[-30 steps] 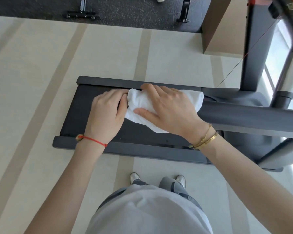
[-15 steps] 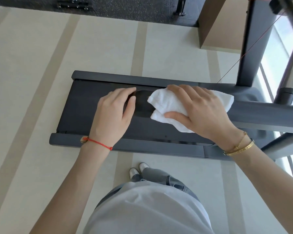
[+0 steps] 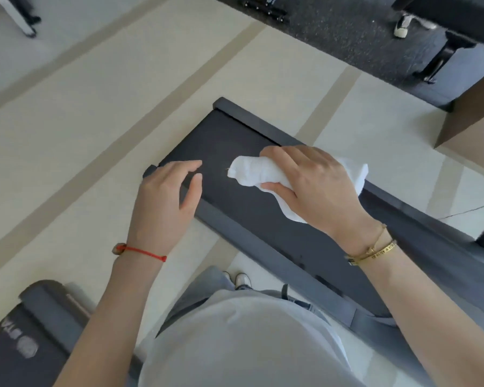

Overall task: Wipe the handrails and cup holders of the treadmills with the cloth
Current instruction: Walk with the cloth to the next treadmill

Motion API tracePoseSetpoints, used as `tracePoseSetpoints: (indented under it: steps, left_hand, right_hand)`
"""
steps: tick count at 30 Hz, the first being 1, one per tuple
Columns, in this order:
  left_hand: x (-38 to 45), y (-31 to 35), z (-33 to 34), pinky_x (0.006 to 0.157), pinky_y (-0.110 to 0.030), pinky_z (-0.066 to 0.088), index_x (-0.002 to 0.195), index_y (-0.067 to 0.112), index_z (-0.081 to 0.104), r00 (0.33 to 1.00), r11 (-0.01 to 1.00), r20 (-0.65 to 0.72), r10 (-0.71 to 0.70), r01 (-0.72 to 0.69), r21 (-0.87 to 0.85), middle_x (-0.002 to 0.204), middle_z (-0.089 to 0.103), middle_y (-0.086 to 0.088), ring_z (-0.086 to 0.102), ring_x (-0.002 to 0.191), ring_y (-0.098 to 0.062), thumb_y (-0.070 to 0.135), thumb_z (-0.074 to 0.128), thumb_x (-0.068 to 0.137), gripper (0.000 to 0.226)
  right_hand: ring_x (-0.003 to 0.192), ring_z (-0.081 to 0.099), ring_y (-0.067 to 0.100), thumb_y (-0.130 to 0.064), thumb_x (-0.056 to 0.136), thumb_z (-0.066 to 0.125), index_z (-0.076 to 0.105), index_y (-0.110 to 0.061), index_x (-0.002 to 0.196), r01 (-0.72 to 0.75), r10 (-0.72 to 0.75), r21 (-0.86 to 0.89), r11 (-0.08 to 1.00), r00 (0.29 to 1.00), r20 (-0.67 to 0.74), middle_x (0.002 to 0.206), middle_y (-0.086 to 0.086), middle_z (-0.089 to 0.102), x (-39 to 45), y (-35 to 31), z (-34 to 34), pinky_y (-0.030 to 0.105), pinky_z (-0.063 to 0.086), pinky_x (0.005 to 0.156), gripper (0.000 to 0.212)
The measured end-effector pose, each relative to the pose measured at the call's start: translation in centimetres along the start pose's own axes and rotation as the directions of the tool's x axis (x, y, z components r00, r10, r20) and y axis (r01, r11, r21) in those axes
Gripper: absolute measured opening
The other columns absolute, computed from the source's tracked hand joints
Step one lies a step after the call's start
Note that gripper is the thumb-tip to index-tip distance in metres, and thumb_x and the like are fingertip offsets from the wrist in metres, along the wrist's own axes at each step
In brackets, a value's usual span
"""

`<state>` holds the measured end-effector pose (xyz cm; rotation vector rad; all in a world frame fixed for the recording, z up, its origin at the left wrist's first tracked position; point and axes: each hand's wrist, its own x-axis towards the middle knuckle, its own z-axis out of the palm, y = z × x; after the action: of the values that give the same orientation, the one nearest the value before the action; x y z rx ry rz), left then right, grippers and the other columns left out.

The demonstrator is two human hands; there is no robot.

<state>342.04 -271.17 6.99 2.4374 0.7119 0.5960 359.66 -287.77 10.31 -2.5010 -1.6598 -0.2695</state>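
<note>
Cloth (image 3: 259, 173), white and bunched, is gripped in the right hand (image 3: 315, 185) above the treadmill (image 3: 263, 219) deck, while the left hand (image 3: 165, 199) is held open and empty beside it; being soft, light and limp, it is judged best gathered into a wad within the palm.

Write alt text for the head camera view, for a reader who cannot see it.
Seen from above, a person's right hand grips a bunched white cloth above a dark treadmill deck, while the left hand hovers open and empty beside it. A red string bracelet circles the left wrist, gold bracelets the right; a second treadmill shows at lower left on the pale floor.
</note>
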Motion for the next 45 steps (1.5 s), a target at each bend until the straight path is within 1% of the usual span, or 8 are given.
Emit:
tracePoseSetpoints:
  steps: [4, 10, 13, 20, 24, 29, 38, 45]
  left_hand:
    - [-2.8, -2.1, -1.6, 0.091, -0.047, 0.051, 0.121, 0.008, 0.066, 0.989, 0.99, -0.079, -0.129, 0.133, 0.055, 0.114, 0.069, -0.006, 0.065, 0.102, -0.025, 0.014, 0.054, 0.099, 0.025]
    - [-4.8, -6.2, -3.9, 0.088, -0.043, 0.052, 0.118, 0.008, 0.067, 0.948, 0.955, -0.191, -0.256, 0.279, 0.103, 0.11, 0.07, -0.006, 0.067, 0.098, -0.025, 0.011, 0.056, 0.098, 0.023]
    - [-4.9, -8.8, -5.2, 0.087, -0.044, 0.052, 0.118, 0.008, 0.067, 0.921, 0.934, -0.227, -0.315, 0.344, 0.1, 0.109, 0.07, -0.006, 0.067, 0.097, -0.025, 0.011, 0.057, 0.098, 0.023]
    - [-3.5, -16.2, -10.5, 0.092, -0.042, 0.051, 0.119, 0.01, 0.067, 0.851, 0.875, -0.282, -0.443, 0.479, 0.073, 0.111, 0.07, -0.003, 0.066, 0.102, -0.023, 0.014, 0.056, 0.098, 0.024]
    - [-2.4, -20.5, -14.4, 0.09, -0.042, 0.051, 0.119, 0.01, 0.068, 0.833, 0.855, -0.287, -0.472, 0.512, 0.079, 0.11, 0.07, -0.004, 0.066, 0.1, -0.024, 0.013, 0.057, 0.097, 0.024]
    - [-1.0, -25.5, -18.7, 0.091, -0.043, 0.05, 0.12, 0.01, 0.067, 0.838, 0.852, -0.262, -0.478, 0.515, 0.096, 0.113, 0.07, -0.004, 0.066, 0.102, -0.025, 0.014, 0.055, 0.098, 0.026]
    - [2.2, -32.6, -23.1, 0.09, -0.046, 0.051, 0.118, 0.009, 0.067, 0.833, 0.849, -0.272, -0.481, 0.521, 0.093, 0.11, 0.071, -0.004, 0.067, 0.1, -0.025, 0.012, 0.055, 0.098, 0.024]
    - [7.2, -38.4, -25.0, 0.089, -0.043, 0.053, 0.117, 0.009, 0.068, 0.807, 0.829, -0.311, -0.502, 0.551, 0.09, 0.108, 0.071, -0.003, 0.067, 0.098, -0.022, 0.013, 0.055, 0.098, 0.023]
  right_hand:
    - [0.075, 0.056, 0.021, -0.047, 0.097, 0.047, 0.053, -0.023, 0.124, 0.074, -0.076, 0.023, 0.997, 0.996, 0.055, 0.091, -0.005, 0.06, 2.6, -1.9, 0.8, 0.031, 0.044, 0.067, 0.036]
    - [0.073, 0.057, 0.021, -0.045, 0.095, 0.051, 0.048, -0.024, 0.126, 0.156, -0.193, 0.234, 0.96, 0.97, 0.146, 0.091, -0.004, 0.06, 6.8, -6.1, 3.5, 0.031, 0.043, 0.058, 0.037]
    - [0.073, 0.057, 0.021, -0.045, 0.095, 0.052, 0.049, -0.025, 0.125, 0.2, -0.256, 0.295, 0.934, 0.953, 0.164, 0.093, -0.004, 0.061, 9.3, -8.7, 5.3, 0.027, 0.036, 0.057, 0.037]
    - [0.073, 0.057, 0.02, -0.047, 0.093, 0.05, 0.05, -0.025, 0.125, 0.246, -0.321, 0.385, 0.889, 0.936, 0.143, 0.092, -0.004, 0.061, 17.7, -16.4, 8.6, 0.026, 0.033, 0.057, 0.039]
    - [0.074, 0.056, 0.019, -0.045, 0.093, 0.054, 0.051, -0.025, 0.125, 0.249, -0.334, 0.439, 0.863, 0.934, 0.128, 0.092, -0.004, 0.06, 22.0, -21.5, 9.8, 0.026, 0.032, 0.058, 0.038]
    - [0.074, 0.057, 0.02, -0.047, 0.094, 0.052, 0.049, -0.026, 0.127, 0.239, -0.326, 0.459, 0.856, 0.938, 0.118, 0.095, -0.002, 0.062, 26.0, -26.4, 11.1, 0.026, 0.033, 0.058, 0.04]
    - [0.076, 0.057, 0.021, -0.048, 0.093, 0.053, 0.048, -0.025, 0.128, 0.213, -0.311, 0.459, 0.863, 0.939, 0.148, 0.097, -0.003, 0.062, 32.9, -31.1, 12.6, 0.027, 0.034, 0.059, 0.041]
    - [0.077, 0.059, 0.022, -0.051, 0.093, 0.05, 0.045, -0.027, 0.128, 0.221, -0.33, 0.475, 0.852, 0.93, 0.16, 0.097, -0.003, 0.062, 40.7, -33.3, 15.0, 0.031, 0.041, 0.058, 0.043]
